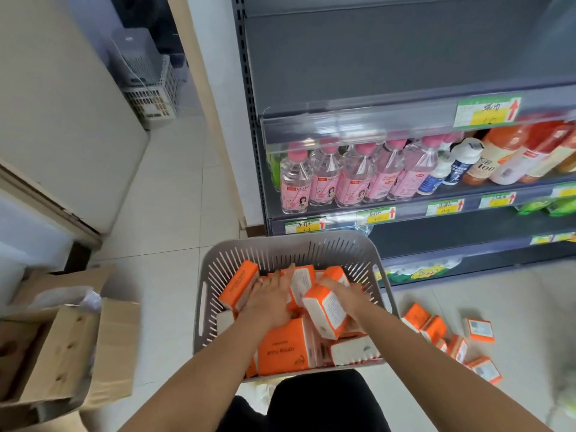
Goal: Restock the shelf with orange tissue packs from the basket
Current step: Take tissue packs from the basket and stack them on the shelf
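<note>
Both your hands are down inside the grey basket (371,254), among the jumbled orange tissue packs (285,350). Your right hand (343,293) is wrapped around one tilted pack (324,310): the fingers curl over its far upper end, the thumb side is hidden behind it, so the hold looks closed on the pack, though how firm it is you cannot tell from here. That pack's long axis runs from your fingertips back and down toward your wrist, its white printed face turned up at you. Your left hand (271,297) lies flat with fingers spread fairly wide and pressed on the packs beneath; it holds nothing, though another pack (238,288) stands just beyond its little-finger side and one (300,280) sits just past its fingertips.

The empty shelf board (405,57) you likely want lies well above and ahead of your fingers, slightly to the right, over the row of pink-capped bottles (352,173). The right hand is nearer and already loaded, so it looks the one to lift first
</note>
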